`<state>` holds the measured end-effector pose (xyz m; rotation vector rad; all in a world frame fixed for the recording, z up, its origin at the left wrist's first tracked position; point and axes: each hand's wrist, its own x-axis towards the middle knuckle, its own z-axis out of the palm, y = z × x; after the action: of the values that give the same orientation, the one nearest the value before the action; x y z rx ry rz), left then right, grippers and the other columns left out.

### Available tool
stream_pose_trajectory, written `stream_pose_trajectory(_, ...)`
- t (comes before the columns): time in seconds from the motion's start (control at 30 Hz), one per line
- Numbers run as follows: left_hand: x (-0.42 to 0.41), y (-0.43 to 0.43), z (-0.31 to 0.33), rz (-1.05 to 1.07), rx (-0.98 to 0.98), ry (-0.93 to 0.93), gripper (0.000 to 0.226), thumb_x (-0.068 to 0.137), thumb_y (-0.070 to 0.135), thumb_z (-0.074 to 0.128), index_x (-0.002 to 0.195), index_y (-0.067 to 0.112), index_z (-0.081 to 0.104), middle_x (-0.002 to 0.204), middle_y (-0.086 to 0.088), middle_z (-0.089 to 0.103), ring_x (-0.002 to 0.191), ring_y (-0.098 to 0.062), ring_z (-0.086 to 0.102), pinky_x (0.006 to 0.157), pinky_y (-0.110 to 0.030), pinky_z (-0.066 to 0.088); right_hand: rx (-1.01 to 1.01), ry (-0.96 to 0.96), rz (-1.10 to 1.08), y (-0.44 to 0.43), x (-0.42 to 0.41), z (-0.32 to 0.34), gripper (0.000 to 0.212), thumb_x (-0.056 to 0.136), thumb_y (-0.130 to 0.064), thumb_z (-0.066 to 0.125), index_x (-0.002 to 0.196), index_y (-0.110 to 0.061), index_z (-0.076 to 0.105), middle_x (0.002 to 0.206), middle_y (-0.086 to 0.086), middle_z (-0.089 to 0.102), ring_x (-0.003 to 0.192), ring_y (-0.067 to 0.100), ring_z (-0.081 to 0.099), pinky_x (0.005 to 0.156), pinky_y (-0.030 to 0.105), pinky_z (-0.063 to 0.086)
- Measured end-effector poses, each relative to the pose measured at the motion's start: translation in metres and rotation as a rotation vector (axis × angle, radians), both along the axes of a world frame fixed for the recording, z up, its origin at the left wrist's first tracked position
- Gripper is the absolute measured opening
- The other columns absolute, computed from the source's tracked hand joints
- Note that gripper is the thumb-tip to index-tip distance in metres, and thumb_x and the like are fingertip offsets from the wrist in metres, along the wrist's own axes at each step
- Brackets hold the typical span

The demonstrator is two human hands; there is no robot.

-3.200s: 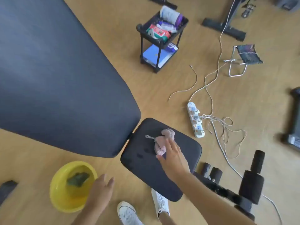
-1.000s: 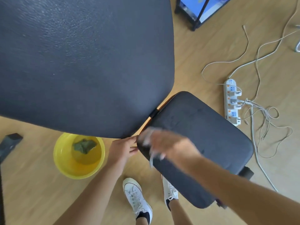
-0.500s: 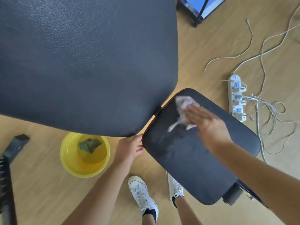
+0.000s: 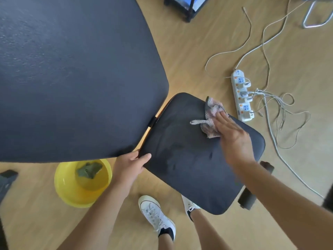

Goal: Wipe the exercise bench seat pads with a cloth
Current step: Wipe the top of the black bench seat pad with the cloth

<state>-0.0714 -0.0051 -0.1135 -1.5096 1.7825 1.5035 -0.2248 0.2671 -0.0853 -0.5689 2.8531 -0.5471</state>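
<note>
Right hand (image 4: 232,136) flat, fingers spread, presses cloth (image 4: 211,115) on seat pad (image 4: 189,159) far edge | left hand (image 4: 130,165) grips near corner | I judge cloth light, limp; bunch under palm.

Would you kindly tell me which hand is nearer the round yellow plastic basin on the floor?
Left. The left hand grips the small black seat pad corner just beside the yellow basin; the right hand presses the pinkish cloth farther away.
</note>
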Motion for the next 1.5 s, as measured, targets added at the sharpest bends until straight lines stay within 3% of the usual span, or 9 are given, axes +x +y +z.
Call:
stream_pose_trajectory(0.07,-0.003,0.003,0.004,-0.132,-0.108,0.003,0.043,0.081,0.040,0.086,0.111,0.010,0.081,0.095,0.002,0.081,0.099,-0.031,0.079,0.088,-0.045,0.064,-0.035,-0.024,-0.034,-0.020,0.050,-0.002,0.050,0.084,0.025,0.053,0.125,0.002,0.069,0.136,0.018,0.063,0.130,0.036,0.057,0.103,0.052,0.052)
stream_pose_trajectory(0.23,-0.006,0.000,0.000,-0.189,-0.129,0.008,0.047,0.076,0.037,0.091,0.079,0.002,0.060,0.051,-0.007,0.064,0.082,-0.043,0.079,0.069,-0.044,0.055,-0.042,-0.083,0.795,0.058,0.108,0.013,0.043,0.110,-0.016,0.029,0.136,-0.009,0.063,0.143,0.004,0.059,0.136,0.018,0.053,0.113,0.039,0.045)
stream_pose_trajectory(0.4,-0.002,0.002,0.001,-0.162,-0.103,0.015,0.052,0.064,0.049,0.087,0.043,0.021,0.048,0.037,0.009,0.035,0.057,-0.031,0.059,0.071,-0.039,0.050,-0.039,-0.046,-0.136,0.087,0.003,0.005,0.050,0.089,0.018,0.055,0.131,-0.007,0.066,0.140,0.018,0.061,0.132,0.032,0.055,0.111,0.034,0.044)
stream_pose_trajectory(0.5,-0.003,0.000,-0.001,-0.060,-0.057,-0.010,0.031,0.064,0.039,0.095,0.066,0.020,0.071,0.059,0.008,0.054,0.073,-0.039,0.077,0.084,-0.042,0.057,-0.085,-0.121,-0.115,0.024,0.068,0.003,0.036,0.096,-0.004,0.047,0.115,-0.019,0.075,0.126,0.011,0.071,0.114,0.014,0.067,0.097,0.002,0.041)
stream_pose_trajectory(0.67,-0.010,-0.002,-0.001,0.056,-0.005,-0.087,0.076,0.071,0.022,0.096,0.138,0.000,0.065,0.097,0.000,0.074,0.078,-0.026,0.077,0.075,-0.031,0.063,-0.040,-0.121,0.771,0.049,0.120,0.021,0.037,0.106,-0.009,0.041,0.123,-0.008,0.073,0.133,0.005,0.067,0.127,0.019,0.061,0.107,0.039,0.051)
stream_pose_trajectory(0.87,-0.017,0.002,0.006,0.149,0.016,-0.122,0.075,0.071,0.017,0.096,0.139,0.007,0.066,0.131,-0.019,0.072,0.075,-0.024,0.075,0.063,-0.026,0.056,0.034,-0.083,-0.347,0.074,0.013,0.005,0.057,0.078,0.026,0.060,0.124,-0.006,0.071,0.143,0.009,0.060,0.134,0.028,0.054,0.099,0.044,0.056)
stream_pose_trajectory(1.13,-0.022,0.006,0.013,0.232,0.141,-0.112,0.076,0.071,0.014,0.096,0.141,0.007,0.064,0.109,-0.017,0.074,0.079,-0.025,0.075,0.084,-0.035,0.057,0.036,-0.135,0.897,0.088,0.102,0.019,0.029,0.103,-0.014,0.054,0.124,-0.011,0.073,0.133,0.003,0.068,0.128,0.017,0.060,0.109,0.037,0.049)
stream_pose_trajectory(1.33,-0.021,0.003,0.013,0.284,0.178,-0.061,0.074,0.073,0.015,0.095,0.140,0.008,0.065,0.130,-0.023,0.073,0.082,-0.025,0.076,0.088,-0.036,0.055,0.066,-0.122,-0.133,0.125,0.023,0.013,0.044,0.084,0.024,0.064,0.124,0.005,0.068,0.132,0.020,0.066,0.128,0.036,0.059,0.102,0.054,0.052)
stream_pose_trajectory(1.5,-0.022,0.001,0.009,0.275,0.167,-0.046,0.075,0.074,0.013,0.094,0.142,0.006,0.062,0.133,-0.024,0.071,0.082,-0.026,0.074,0.092,-0.037,0.056,0.016,-0.138,0.503,0.082,0.154,0.026,0.045,0.111,-0.018,0.030,0.127,-0.008,0.071,0.135,0.003,0.066,0.126,0.019,0.062,0.105,0.040,0.051)
